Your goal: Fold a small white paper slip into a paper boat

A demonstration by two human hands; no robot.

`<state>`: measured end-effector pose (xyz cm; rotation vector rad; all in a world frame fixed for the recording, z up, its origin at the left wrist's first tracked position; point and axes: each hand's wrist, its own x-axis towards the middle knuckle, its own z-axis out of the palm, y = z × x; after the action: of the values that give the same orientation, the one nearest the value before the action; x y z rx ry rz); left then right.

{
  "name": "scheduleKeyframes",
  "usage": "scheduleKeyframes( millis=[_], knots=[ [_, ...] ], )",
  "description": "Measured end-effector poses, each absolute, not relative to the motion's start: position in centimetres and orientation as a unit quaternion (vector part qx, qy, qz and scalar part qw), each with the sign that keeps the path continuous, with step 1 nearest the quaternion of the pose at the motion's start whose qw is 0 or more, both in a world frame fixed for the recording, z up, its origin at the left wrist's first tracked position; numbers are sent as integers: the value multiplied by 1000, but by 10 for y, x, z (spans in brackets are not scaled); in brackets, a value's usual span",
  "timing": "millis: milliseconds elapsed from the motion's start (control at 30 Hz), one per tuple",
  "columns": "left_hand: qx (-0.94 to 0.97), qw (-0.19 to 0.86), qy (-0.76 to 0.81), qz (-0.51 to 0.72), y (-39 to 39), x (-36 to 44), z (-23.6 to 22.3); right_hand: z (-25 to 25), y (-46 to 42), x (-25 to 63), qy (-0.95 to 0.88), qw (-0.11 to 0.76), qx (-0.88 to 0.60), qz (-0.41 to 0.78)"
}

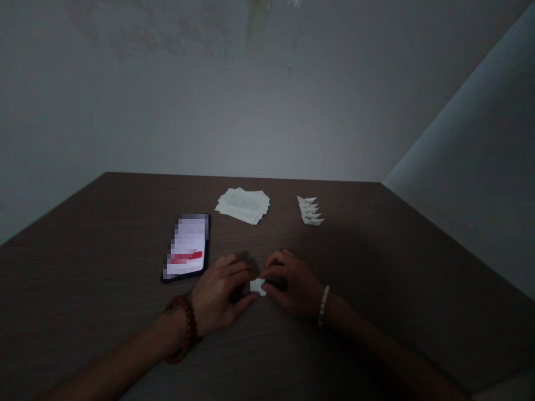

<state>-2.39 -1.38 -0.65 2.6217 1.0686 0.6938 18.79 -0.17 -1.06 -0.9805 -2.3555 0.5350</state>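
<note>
A small piece of folded white paper (257, 287) lies on the dark wood-grain table (104, 312), just in front of me. My left hand (219, 292) and my right hand (290, 281) close in on it from either side, and their fingertips pinch it. The right fingers cover part of the paper, so its full shape is hidden. A dark red bead bracelet (188, 326) circles my left wrist, and a white bead bracelet (323, 306) circles my right.
Beyond my hands lie a loose stack of printed paper sheets (242, 206) and a row of several folded paper boats (310, 210). A smartphone (186, 247) with a lit, pixelated screen lies to the left. The table's far edge meets a grey wall (267, 111).
</note>
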Motion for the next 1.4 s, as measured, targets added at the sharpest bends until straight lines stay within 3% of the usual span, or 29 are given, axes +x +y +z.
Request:
scheduleKeyframes(
  millis=[333, 800, 1400],
  knots=[
    [892, 133, 376, 214, -11, -26, -8, -18, 0, 186, -852, 298, -351, 249],
    [851, 202, 381, 299, -11, -27, -7, -11, -5, 183, -767, 372, -428, 300],
    [858, 292, 340, 253, -11, -28, 13, -14, -7, 181, -763, 369, -403, 345]
  ],
)
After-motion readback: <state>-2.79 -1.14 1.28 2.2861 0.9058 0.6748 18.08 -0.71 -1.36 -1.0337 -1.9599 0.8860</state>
